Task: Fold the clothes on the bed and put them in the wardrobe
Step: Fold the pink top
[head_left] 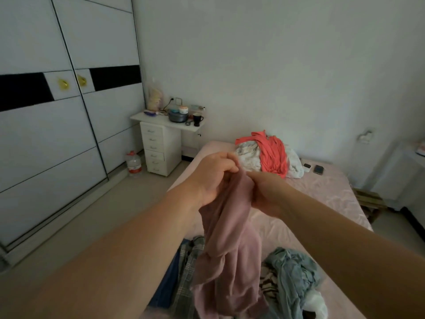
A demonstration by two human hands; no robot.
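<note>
Held up over the bed (326, 192): a dusty-pink garment (230, 249), hanging crumpled, its top edge pinched in the grip of the left hand (215, 178) and the grip of the right hand (264, 192), fingers of both curled round the cloth. Below, on the pink sheet, a plaid piece (188, 268) and a pale blue garment (294, 272). Farther up the bed, a coral and white heap (269, 155), two phones (314, 168) beside it. Against the far wall, a white counter (161, 119) with drawers; at left, the wardrobe (57, 123), doors closed.
</note>
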